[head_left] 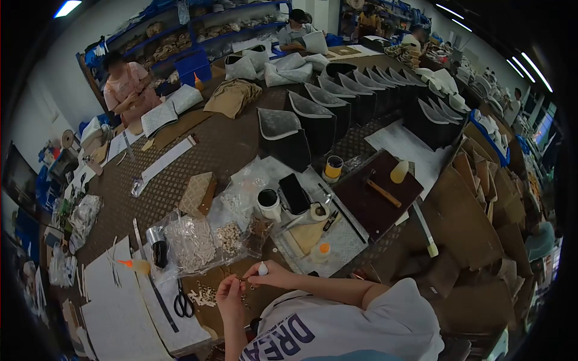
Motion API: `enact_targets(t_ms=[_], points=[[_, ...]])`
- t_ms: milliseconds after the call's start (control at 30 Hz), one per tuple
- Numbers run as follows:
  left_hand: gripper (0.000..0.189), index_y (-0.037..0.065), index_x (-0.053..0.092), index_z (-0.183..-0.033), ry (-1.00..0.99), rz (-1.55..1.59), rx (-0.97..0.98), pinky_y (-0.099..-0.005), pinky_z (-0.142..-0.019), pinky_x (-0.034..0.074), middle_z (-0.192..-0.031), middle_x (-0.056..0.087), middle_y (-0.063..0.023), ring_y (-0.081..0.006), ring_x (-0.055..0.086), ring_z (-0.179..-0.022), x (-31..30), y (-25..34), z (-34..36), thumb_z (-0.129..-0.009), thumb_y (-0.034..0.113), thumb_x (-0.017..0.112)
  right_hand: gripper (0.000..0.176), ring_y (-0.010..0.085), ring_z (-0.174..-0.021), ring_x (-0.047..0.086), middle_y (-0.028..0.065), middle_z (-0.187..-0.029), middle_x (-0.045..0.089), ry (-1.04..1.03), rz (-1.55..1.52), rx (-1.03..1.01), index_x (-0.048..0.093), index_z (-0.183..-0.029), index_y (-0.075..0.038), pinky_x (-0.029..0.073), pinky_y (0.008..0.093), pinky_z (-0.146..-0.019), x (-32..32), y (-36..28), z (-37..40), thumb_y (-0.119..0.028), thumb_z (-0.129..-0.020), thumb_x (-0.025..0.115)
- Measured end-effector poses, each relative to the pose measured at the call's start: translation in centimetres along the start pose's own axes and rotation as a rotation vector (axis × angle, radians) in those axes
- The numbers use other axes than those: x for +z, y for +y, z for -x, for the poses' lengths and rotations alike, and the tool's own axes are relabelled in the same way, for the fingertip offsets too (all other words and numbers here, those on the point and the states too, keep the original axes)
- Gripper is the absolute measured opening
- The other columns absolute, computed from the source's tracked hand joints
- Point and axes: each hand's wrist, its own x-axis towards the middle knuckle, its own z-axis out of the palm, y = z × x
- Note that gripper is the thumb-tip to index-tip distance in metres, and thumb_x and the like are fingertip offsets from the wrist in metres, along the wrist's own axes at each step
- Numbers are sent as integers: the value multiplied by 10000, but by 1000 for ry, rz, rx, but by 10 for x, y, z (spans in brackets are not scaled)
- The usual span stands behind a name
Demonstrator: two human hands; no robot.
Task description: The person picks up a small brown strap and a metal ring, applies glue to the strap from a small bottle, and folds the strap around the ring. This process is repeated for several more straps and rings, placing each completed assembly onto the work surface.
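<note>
My left hand (229, 293) is closed in a pinch near the table's front edge, on something too small to make out. Close against it, my right hand (276, 278) grips a small white bottle (262, 269) with a pointed tip. Its fingertips almost meet those of the left. Beside the left hand lies a scatter of small metal and pale pieces (205, 295). Black-handled scissors (183, 305) rest a little further left. Beyond the hands are clear bags of pale strips (189, 240) and small beige pieces (229, 237).
A dark board (385, 210) carries a hammer (384, 192). Near it stand a yellow-banded can (333, 168), a white cup (269, 204) and a phone (293, 194). An orange-tipped bottle (138, 265) lies left. Black open pouches (280, 135) line the back. Other people sit across the table.
</note>
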Motion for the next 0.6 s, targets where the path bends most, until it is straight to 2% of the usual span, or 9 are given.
enact_targets(t_ms=[100, 400, 600], points=[[151, 1, 606, -1010, -2, -36, -79, -198, -640, 486, -841, 631, -47, -98, 597, -708, 5, 9, 8, -872, 60, 586, 216, 96, -717, 587, 40, -811, 628, 24, -40, 52, 617, -986, 19, 487, 228, -679, -1, -1, 1, -154, -856, 621], [194, -25, 598, -1062, -36, -27, -108, -214, -672, 525, -883, 647, -79, -127, 626, -738, 12, 19, 20, -882, 18, 541, 238, 103, -784, 592, 46, -894, 629, 12, -357, 318, 597, -1004, -16, 488, 226, -713, 5, -19, 3, -193, -850, 637], [177, -22, 614, -1031, -46, -61, -117, -236, -701, 521, -885, 656, -90, -147, 640, -778, 13, 19, 19, -864, 18, 573, 222, 105, -786, 595, 47, -887, 625, 11, -326, 168, 588, -1007, -27, 488, 230, -719, 9, -18, 6, -167, -844, 643]])
